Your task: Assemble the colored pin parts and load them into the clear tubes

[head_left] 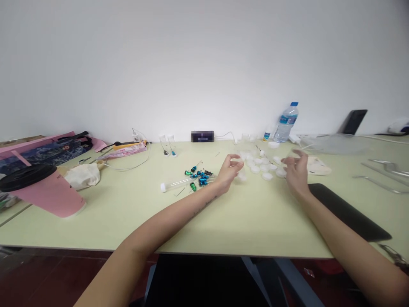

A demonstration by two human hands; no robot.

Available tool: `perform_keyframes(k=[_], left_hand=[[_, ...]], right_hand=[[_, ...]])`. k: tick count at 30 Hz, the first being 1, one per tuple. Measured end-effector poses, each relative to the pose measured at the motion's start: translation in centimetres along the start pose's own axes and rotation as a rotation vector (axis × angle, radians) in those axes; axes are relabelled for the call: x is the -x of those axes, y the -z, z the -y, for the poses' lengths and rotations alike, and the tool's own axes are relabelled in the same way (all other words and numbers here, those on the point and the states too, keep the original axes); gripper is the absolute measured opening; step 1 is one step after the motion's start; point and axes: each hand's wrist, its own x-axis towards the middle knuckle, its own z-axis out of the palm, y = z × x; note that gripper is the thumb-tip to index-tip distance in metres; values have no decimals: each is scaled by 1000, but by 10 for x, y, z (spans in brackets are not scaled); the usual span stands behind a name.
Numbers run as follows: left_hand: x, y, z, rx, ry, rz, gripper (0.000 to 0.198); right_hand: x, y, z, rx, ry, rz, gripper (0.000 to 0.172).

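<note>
My left hand (228,172) hovers at the left side of a cluster of white round caps (260,163), its fingers bent and apart. Just below its fingertips is a translucent piece (242,175) that I cannot make out clearly; it does not appear to be gripped. On the right of the caps, my right hand (296,170) has its fingers spread and curved, with nothing visible in them. Left of my left wrist lies a pile of small tools with blue and green handles (202,178). A clear tube with a white end cap (163,187) lies beside that pile.
Two clear tubes (168,146) stand at the back with small tools inside. A water bottle (287,123) stands against the wall. Near the left edge a pink cup (54,192) leans over. A black flat pad (348,212) lies under my right forearm, with bent metal rods (383,183) beyond.
</note>
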Motion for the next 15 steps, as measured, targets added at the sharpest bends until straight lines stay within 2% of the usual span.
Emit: perform_keyframes(k=[3, 9, 12, 15], left_hand=[[-22, -12, 17, -235, 7, -57, 27], [-62, -27, 50, -429, -25, -157, 41], [-72, -28, 60, -546, -55, -185, 40], [-74, -27, 64, -640, -97, -159, 34]], right_hand=[[-3, -5, -7, 24, -41, 62, 43], [-3, -10, -11, 66, -104, 144, 65], [-4, -11, -18, 141, -110, 178, 63], [-5, -13, -23, 201, -70, 193, 61]])
